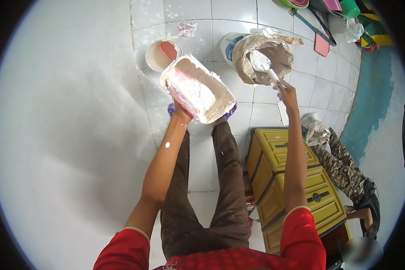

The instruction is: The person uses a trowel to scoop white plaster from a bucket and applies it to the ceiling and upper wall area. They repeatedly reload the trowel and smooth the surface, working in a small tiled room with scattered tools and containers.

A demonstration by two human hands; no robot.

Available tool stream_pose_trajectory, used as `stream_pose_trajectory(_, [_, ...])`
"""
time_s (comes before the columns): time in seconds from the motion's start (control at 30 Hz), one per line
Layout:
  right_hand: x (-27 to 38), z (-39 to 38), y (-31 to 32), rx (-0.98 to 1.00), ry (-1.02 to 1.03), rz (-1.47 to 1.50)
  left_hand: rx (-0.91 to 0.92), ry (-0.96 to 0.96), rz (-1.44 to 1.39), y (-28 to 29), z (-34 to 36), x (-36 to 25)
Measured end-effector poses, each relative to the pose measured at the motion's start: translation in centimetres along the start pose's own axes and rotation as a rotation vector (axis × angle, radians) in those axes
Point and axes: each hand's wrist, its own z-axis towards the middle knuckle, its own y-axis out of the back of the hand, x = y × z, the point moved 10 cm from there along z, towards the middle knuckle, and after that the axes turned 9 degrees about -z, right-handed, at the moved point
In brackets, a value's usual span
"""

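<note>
My left hand [182, 112] grips a rectangular plastic tub [195, 108] from below at its near side, and the fingers are mostly hidden under it. White powder [198, 92] lies in the tilted tub, with pale crust on its walls and rim. In my right hand [287, 93] is the handle of a white scoop [260, 62]. Its head carries white powder and is over the mouth of an open brown paper sack [245, 67]. Just beyond the tub stands a round bucket [152, 58] with pale liquid and a reddish piece inside.
A yellow drawer cabinet [281, 157] stands by my right arm. Farther right are another person's camouflage trousers [346, 166] and a plastic bag [317, 130]. Straps [312, 29] and a pink piece [321, 43] lie at the far right. A pale wall [67, 112] rises at left.
</note>
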Motion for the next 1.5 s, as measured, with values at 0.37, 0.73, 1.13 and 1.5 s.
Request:
stream_pose_trajectory(0.37, [5.5,5.5,-1.7,-0.187,0.301,-0.852,0.096,0.009,0.003,-2.1,0.4,0.4])
stream_pose_trajectory(0.73, [10.7,10.0,-9.1,0.135,0.417,-0.83,0.058,-0.009,-0.011,0.0,-0.4,0.0])
stream_pose_trajectory(1.13, [3.0,10.9,-6.3,0.171,0.11,-0.167,0.031,-0.005,0.034,1.3,0.0,-0.8])
stream_pose_trajectory(1.5, [-3.6,2.0,-1.8,0.056,-0.089,0.216,-0.043,0.016,-0.048,1.1,0.1,0.3])
